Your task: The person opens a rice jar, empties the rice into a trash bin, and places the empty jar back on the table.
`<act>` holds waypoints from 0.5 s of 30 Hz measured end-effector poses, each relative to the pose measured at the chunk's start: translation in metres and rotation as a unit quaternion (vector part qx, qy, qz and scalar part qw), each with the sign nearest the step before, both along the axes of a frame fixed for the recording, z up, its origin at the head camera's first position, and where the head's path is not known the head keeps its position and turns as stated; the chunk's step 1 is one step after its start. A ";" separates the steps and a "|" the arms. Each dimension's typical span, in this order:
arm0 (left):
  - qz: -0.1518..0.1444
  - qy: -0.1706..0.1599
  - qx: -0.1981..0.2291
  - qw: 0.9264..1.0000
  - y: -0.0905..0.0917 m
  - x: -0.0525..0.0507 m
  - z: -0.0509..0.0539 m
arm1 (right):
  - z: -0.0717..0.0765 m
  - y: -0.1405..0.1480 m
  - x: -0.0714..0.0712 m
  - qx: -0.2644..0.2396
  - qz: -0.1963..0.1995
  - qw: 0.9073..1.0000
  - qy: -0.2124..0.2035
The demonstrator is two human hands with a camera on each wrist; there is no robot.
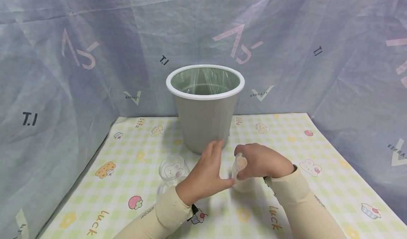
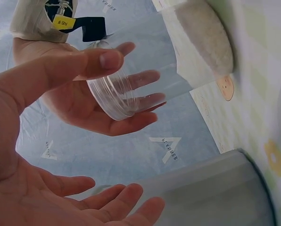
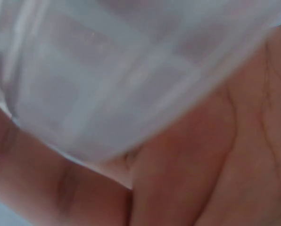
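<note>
My right hand [image 1: 262,161] grips a clear plastic jar [image 1: 245,186] near its threaded mouth, fingers curled round the side. White grainy contents [image 2: 209,40] lie in the bottom of this jar, in the left wrist view. Its base is at the tablecloth. To the left of it, my left hand [image 1: 203,179] is spread with straight fingers and holds nothing. Its thumb comes close to the jar; whether they touch I cannot tell. A second clear jar [image 1: 173,170] stands beyond my left wrist, partly hidden. In the right wrist view the gripped jar [image 3: 107,80] is blurred against the palm.
A grey bin [image 1: 205,122] with a white rim and a clear liner stands at the back middle. The checked tablecloth [image 1: 286,203] carries printed cartoons. A grey-blue printed sheet [image 1: 133,48] hangs behind and at both sides.
</note>
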State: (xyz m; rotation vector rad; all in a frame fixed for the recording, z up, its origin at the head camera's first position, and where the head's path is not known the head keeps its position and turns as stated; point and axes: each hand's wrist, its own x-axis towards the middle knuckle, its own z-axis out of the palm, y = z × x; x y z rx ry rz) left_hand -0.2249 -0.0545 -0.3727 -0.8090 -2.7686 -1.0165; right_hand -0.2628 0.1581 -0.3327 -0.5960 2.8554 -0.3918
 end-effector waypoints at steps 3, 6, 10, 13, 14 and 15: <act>0.001 0.003 -0.005 1.000 -0.001 -0.001 0.001 | 0.001 0.000 -0.001 0.008 0.002 1.000 0.014; 0.002 0.009 -0.006 1.000 -0.001 -0.001 0.002 | 0.003 0.000 -0.001 0.009 0.001 1.000 0.026; 0.005 0.010 -0.008 1.000 0.000 -0.001 0.001 | 0.004 -0.001 0.001 0.000 0.000 0.999 0.043; 0.004 0.002 -0.008 1.000 0.000 -0.002 -0.002 | 0.004 -0.001 0.003 -0.016 0.010 0.998 0.063; 0.003 -0.002 -0.008 1.000 0.000 -0.002 -0.002 | 0.005 -0.001 0.004 -0.022 0.013 0.997 0.071; 0.001 -0.006 -0.005 1.000 0.001 -0.002 -0.002 | 0.005 -0.001 0.005 -0.027 0.016 0.996 0.079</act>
